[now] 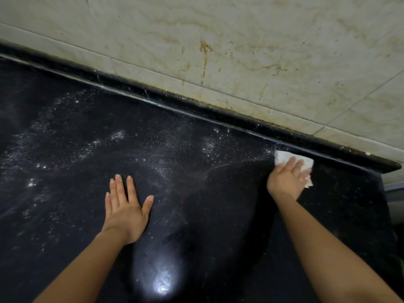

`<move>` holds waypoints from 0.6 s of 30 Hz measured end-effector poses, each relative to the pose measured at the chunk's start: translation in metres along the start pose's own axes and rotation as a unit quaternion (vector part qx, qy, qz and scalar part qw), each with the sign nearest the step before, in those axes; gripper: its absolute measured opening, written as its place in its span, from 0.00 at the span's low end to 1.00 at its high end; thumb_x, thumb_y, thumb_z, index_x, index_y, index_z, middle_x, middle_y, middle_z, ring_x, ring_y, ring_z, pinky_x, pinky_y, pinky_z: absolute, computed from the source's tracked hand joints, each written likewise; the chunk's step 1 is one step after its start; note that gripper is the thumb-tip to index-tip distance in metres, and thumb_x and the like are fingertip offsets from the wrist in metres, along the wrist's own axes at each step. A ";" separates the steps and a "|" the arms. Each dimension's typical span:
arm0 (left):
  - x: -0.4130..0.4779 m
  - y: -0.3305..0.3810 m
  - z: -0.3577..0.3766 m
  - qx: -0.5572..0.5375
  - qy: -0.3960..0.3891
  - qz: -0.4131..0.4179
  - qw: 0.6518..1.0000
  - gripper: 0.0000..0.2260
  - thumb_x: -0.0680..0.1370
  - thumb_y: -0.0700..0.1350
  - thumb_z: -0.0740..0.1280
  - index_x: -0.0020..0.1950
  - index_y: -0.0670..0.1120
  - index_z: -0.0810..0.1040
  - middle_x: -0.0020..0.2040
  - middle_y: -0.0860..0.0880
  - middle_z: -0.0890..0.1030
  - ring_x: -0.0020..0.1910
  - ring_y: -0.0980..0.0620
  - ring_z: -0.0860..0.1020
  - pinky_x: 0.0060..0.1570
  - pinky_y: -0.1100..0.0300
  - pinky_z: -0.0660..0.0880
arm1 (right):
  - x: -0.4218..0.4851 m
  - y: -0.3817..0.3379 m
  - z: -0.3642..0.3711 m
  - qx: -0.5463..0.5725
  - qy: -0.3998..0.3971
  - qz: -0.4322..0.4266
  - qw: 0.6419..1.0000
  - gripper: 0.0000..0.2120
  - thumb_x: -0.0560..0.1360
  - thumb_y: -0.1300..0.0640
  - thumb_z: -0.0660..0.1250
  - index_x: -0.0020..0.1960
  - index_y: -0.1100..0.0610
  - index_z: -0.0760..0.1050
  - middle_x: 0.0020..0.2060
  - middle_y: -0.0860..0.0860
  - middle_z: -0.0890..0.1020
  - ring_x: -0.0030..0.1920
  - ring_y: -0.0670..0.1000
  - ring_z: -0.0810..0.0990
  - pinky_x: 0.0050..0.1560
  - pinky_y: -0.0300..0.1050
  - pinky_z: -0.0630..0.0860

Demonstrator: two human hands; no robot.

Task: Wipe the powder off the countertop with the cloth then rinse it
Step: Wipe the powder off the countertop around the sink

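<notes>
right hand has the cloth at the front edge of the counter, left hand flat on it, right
No: in the head view the right hand presses the cloth at the back edge, by the wall. The left hand is flat on the countertop.

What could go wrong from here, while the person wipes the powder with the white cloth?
1. The left hand rests flat on the countertop among the powder; it may smear powder onto the wiped area.
2. The right hand presses the cloth beside the back ledge; powder could be pushed into that seam.
</notes>
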State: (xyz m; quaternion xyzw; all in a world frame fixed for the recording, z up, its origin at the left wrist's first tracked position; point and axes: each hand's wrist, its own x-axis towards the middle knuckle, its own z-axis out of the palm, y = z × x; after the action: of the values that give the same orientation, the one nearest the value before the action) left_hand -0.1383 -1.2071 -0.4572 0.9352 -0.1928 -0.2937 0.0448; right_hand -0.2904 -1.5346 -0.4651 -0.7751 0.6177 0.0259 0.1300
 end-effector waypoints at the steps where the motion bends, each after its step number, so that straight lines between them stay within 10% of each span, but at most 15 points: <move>1: 0.000 0.001 -0.001 0.001 -0.003 -0.001 1.000 0.34 0.79 0.62 0.42 0.73 0.44 0.29 0.73 0.41 0.27 0.72 0.46 0.27 0.71 0.51 0.32 | -0.005 -0.014 0.005 -0.013 -0.007 -0.025 1.000 0.26 0.82 0.53 0.45 0.77 0.60 0.45 0.77 0.58 0.47 0.75 0.64 0.42 0.73 0.55 0.42; 8: -0.004 0.004 -0.007 0.011 -0.017 -0.005 1.000 0.34 0.79 0.62 0.41 0.74 0.43 0.29 0.73 0.42 0.27 0.72 0.46 0.27 0.71 0.52 0.32 | -0.054 -0.047 0.026 -0.052 -0.079 -0.396 0.913 0.31 0.78 0.40 0.34 0.77 0.52 0.45 0.77 0.49 0.46 0.76 0.55 0.39 0.75 0.49 0.40; 11: -0.004 0.004 -0.008 0.012 -0.019 -0.006 1.000 0.34 0.79 0.62 0.41 0.74 0.43 0.29 0.73 0.42 0.27 0.72 0.46 0.27 0.72 0.51 0.32 | -0.036 -0.017 0.012 -0.103 -0.078 -0.488 0.863 0.35 0.77 0.38 0.31 0.76 0.53 0.56 0.76 0.51 0.57 0.76 0.54 0.53 0.74 0.49 0.51; 14: -0.003 0.003 -0.007 0.010 -0.017 -0.005 1.000 0.34 0.79 0.62 0.40 0.73 0.43 0.28 0.73 0.42 0.27 0.72 0.46 0.27 0.72 0.51 0.32 | -0.003 0.026 0.004 -0.078 -0.010 -0.362 0.929 0.34 0.80 0.43 0.36 0.71 0.61 0.66 0.70 0.60 0.68 0.70 0.62 0.66 0.70 0.54 0.60; 18: -0.002 0.002 -0.006 0.007 -0.018 -0.005 1.000 0.33 0.79 0.62 0.40 0.71 0.44 0.26 0.72 0.41 0.25 0.71 0.46 0.26 0.71 0.52 0.30 | 0.023 0.039 -0.005 0.011 0.056 -0.061 0.997 0.24 0.82 0.52 0.47 0.75 0.61 0.57 0.75 0.60 0.58 0.75 0.64 0.51 0.74 0.54 0.48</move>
State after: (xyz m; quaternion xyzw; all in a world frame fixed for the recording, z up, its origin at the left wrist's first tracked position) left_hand -0.1369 -1.2089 -0.4506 0.9309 -0.1911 -0.3097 0.0329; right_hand -0.3229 -1.5655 -0.4709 -0.8103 0.5757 -0.0321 0.1051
